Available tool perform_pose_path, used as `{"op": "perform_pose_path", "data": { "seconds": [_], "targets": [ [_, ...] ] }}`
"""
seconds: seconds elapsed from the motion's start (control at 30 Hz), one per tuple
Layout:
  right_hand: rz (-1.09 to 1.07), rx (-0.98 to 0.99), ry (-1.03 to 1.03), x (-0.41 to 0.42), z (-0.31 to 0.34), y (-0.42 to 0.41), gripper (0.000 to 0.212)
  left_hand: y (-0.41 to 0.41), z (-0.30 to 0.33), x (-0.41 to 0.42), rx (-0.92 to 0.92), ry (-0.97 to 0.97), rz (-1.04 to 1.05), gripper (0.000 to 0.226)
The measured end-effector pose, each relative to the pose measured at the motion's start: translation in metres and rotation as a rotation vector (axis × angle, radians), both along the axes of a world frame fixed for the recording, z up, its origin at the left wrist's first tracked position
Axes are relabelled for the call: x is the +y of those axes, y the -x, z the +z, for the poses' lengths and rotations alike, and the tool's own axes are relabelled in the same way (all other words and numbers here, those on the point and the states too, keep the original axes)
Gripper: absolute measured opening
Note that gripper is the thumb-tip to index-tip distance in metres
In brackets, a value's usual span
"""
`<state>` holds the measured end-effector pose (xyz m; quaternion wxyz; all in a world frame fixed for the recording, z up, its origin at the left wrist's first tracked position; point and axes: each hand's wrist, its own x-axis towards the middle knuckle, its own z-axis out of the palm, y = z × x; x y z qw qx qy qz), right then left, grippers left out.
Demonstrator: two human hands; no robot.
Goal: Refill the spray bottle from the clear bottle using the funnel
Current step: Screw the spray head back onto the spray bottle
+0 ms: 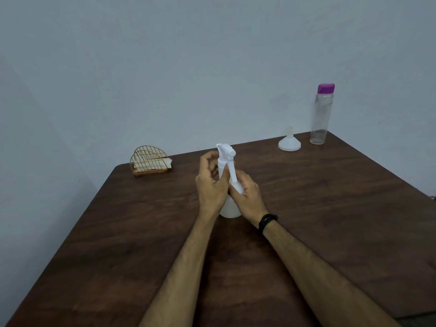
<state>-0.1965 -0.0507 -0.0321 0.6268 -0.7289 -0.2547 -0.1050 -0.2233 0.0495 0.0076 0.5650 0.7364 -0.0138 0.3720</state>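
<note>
The spray bottle (230,204) stands upright near the middle of the dark wooden counter (330,220), its white trigger head (226,153) still on top and its trigger lever hanging down toward the person. The left hand (211,185) has its fingers curled round the neck just under the trigger head, grasping it. The right hand (247,194) wraps the shoulder and body of the spray bottle, gripping it from the right side; a black band (267,221) sits on that wrist. Both forearms reach in from the near edge of the counter.

At the far right corner of the counter stands the clear bottle (322,116), upright, its purple cap (326,88) on. Just beside it, to its left along the far edge, the white funnel (289,142) rests wide mouth down with its spout pointing up. Near the far left corner sits a gold wire holder (149,161) with white paper napkins in it, well apart from the spray bottle.
</note>
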Motion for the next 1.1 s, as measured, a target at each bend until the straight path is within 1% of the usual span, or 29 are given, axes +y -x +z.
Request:
{"op": "perform_pose_path", "data": {
  "seconds": [0.03, 0.1, 0.13, 0.17, 0.23, 0.33, 0.4, 0.47, 0.53, 0.63, 0.67, 0.73, 0.8, 0.83, 0.9, 0.97, 1.1],
  "targets": [
    [0.001, 0.009, -0.001, 0.000, 0.000, 0.000, 0.051, 0.000, 0.001, 0.000, -0.010, -0.036, 0.000, 0.028],
    [0.009, 0.034, -0.005, 0.000, -0.001, -0.001, 0.033, 0.001, 0.004, -0.002, -0.016, -0.075, 0.033, 0.020],
    [0.011, 0.042, -0.012, 0.000, -0.001, -0.002, 0.024, 0.001, 0.005, -0.004, -0.022, -0.058, 0.060, 0.019],
    [0.010, 0.038, -0.014, -0.001, -0.001, -0.002, 0.022, 0.001, 0.007, -0.006, -0.030, -0.018, 0.081, 0.022],
    [0.010, 0.018, -0.012, -0.001, -0.001, -0.001, 0.026, 0.002, 0.010, -0.010, -0.034, 0.081, 0.083, 0.033],
    [0.016, 0.007, -0.016, 0.000, -0.001, 0.000, 0.038, -0.002, 0.011, -0.012, 0.000, 0.136, 0.117, 0.038],
    [0.012, 0.012, -0.011, 0.000, -0.001, 0.000, 0.045, -0.005, 0.010, -0.011, 0.014, 0.156, 0.135, 0.038],
    [0.012, 0.009, -0.004, -0.001, 0.000, 0.000, 0.048, -0.005, 0.010, -0.012, 0.023, 0.162, 0.131, 0.035],
    [0.018, 0.004, -0.005, -0.002, 0.000, 0.000, 0.052, -0.003, 0.010, -0.011, 0.020, 0.176, 0.073, 0.029],
    [0.015, -0.001, 0.009, -0.001, 0.000, -0.002, 0.051, 0.000, 0.010, 0.003, 0.043, 0.112, -0.071, 0.012],
    [0.012, 0.004, 0.015, -0.001, -0.001, -0.003, 0.051, 0.001, 0.010, 0.008, 0.055, 0.084, -0.136, 0.012],
    [0.010, 0.011, 0.023, -0.001, -0.002, -0.003, 0.049, 0.003, 0.010, 0.013, 0.076, 0.016, -0.208, 0.021],
    [0.008, 0.006, 0.024, 0.000, -0.003, -0.003, 0.050, 0.005, 0.008, 0.013, 0.061, -0.032, -0.203, 0.028],
    [0.006, -0.002, 0.023, 0.000, -0.003, -0.003, 0.050, 0.006, 0.006, 0.011, 0.049, -0.023, -0.191, 0.030],
    [0.001, -0.016, 0.025, 0.000, -0.002, -0.003, 0.050, 0.006, 0.001, 0.011, 0.038, 0.022, -0.173, 0.026],
    [0.004, -0.013, 0.029, -0.001, -0.002, -0.003, 0.052, 0.005, -0.003, 0.009, 0.059, 0.021, -0.160, 0.019],
    [0.004, -0.023, 0.003, 0.000, -0.004, -0.002, 0.053, 0.006, 0.004, 0.000, 0.048, -0.021, -0.155, 0.025]
  ]
}}
